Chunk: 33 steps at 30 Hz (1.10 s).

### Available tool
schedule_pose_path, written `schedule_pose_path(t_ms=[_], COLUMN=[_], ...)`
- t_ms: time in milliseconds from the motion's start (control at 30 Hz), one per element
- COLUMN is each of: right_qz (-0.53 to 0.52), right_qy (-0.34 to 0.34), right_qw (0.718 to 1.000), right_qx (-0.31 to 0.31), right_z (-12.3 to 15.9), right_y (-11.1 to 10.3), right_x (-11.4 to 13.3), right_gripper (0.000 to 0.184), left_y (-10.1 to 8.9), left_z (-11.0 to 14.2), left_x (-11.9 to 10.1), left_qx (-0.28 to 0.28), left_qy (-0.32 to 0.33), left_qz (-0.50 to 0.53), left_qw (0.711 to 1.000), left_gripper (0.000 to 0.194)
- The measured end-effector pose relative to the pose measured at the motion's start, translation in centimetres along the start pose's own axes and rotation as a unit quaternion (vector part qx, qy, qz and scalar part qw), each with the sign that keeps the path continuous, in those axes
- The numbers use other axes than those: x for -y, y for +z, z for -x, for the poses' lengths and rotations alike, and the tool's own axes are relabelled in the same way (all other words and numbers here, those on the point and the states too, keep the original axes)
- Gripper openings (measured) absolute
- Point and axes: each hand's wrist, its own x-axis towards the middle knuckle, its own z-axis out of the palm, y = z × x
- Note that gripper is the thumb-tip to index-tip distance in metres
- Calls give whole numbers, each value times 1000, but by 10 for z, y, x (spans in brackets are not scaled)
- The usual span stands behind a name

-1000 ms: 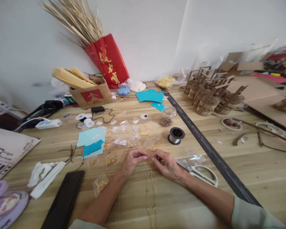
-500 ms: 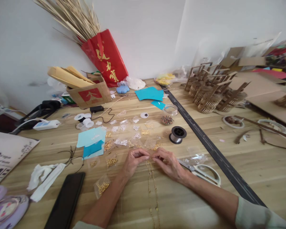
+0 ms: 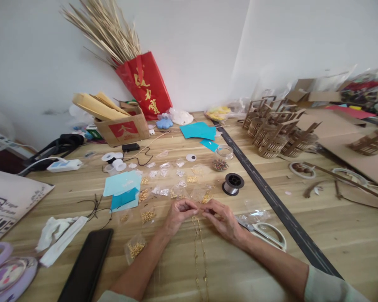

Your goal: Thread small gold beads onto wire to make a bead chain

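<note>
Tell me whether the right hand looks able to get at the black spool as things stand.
Probably yes: the black spool stands just beyond the right hand and nothing seems to block the way, though its fingers are pinched near the gold chain.

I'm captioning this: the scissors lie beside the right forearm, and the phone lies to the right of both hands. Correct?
Not quite: the head view shows the phone to the left of both hands. The scissors do lie beside the right forearm.

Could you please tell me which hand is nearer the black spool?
The right hand is nearer, just this side of the black spool; the left hand lies farther off to the left.
</note>
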Motion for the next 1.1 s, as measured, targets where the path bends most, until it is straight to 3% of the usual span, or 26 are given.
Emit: schedule_pose_path(t_ms=[400,1100], right_qz=[31,2], right_qy=[-38,-42], right_qw=[999,999], right_qx=[-7,-22], right_z=[1,2], right_y=[2,2], right_x=[-2,-3], right_gripper=[14,11], left_y=[-3,-1], left_z=[-1,1], left_x=[7,4], left_qx=[-4,0], left_qy=[-10,5], left_qz=[23,11], left_qw=[1000,1000], left_gripper=[24,20])
